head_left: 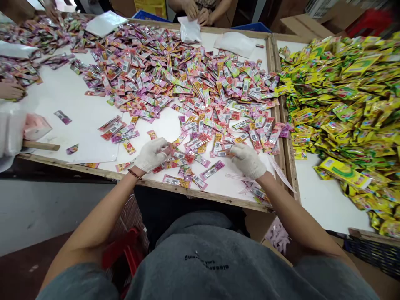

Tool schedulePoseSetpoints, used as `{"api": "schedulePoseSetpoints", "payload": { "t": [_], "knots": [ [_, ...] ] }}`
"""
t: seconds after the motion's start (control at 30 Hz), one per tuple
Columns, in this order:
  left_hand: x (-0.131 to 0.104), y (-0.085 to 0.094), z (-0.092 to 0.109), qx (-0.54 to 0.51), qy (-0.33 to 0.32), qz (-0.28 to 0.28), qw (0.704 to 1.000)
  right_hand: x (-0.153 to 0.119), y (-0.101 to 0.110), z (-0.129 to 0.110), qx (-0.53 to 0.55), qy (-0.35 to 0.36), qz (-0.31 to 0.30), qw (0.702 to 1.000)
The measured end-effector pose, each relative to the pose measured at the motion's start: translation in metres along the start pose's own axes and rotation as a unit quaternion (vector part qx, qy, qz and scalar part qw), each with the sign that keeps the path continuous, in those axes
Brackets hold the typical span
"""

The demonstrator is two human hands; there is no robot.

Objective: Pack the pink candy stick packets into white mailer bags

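Observation:
My left hand (153, 155), in a white knit glove, is closed on small stick sachets near the table's front edge; a pink-red end shows at its fingertips. My right hand (248, 160), gloved the same way, has its fingers bent together at the right side of the loose sachets. Whatever lies between those fingertips is hidden. Between the hands are scattered fruit-printed stick sachets (212, 170) with barcodes, in purple, orange and red. A small bunch of sachets (114, 128) lies beyond my left hand. Pale paper strips (281, 173) lie beside my right wrist.
A big heap of stick sachets (140, 71) covers the far table. Right of a wooden divider (283, 125) is a pile of yellow packets (346, 108). Another person's hands (196, 14) hold a white bag (189, 30) opposite. Clear bags (12, 133) lie left.

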State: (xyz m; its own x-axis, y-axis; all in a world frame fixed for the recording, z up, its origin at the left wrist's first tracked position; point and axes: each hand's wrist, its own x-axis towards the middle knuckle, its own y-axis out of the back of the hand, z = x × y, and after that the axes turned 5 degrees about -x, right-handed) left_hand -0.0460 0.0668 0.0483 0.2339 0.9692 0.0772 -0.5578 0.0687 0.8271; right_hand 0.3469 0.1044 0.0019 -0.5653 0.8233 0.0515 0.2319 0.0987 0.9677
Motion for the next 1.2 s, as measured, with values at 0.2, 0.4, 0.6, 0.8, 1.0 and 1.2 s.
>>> {"api": "schedulePoseSetpoints", "payload": {
  "t": [0.2,0.4,0.6,0.8,1.0,1.2],
  "knots": [
    [0.016,-0.038,0.031,0.131,-0.032,-0.116,0.984,0.011,-0.02,-0.068,-0.043,0.139,-0.148,0.978],
    [0.021,-0.027,0.037,-0.019,0.057,-0.029,0.998,0.007,-0.006,-0.056,-0.051,0.046,-0.153,0.986],
    [0.055,-0.039,0.065,-0.016,0.103,-0.039,0.994,0.028,0.002,-0.017,-0.053,-0.101,-0.136,0.984],
    [0.092,-0.077,0.074,0.075,0.109,-0.111,0.985,0.035,0.0,-0.015,-0.099,-0.05,-0.19,0.976],
    [0.084,-0.036,0.07,-0.041,0.089,-0.012,0.995,0.027,0.026,-0.007,-0.105,-0.017,-0.155,0.982],
    [0.068,-0.035,0.096,-0.022,0.015,-0.145,0.989,0.058,0.044,0.002,0.047,-0.05,-0.109,0.992]
  ]
}}
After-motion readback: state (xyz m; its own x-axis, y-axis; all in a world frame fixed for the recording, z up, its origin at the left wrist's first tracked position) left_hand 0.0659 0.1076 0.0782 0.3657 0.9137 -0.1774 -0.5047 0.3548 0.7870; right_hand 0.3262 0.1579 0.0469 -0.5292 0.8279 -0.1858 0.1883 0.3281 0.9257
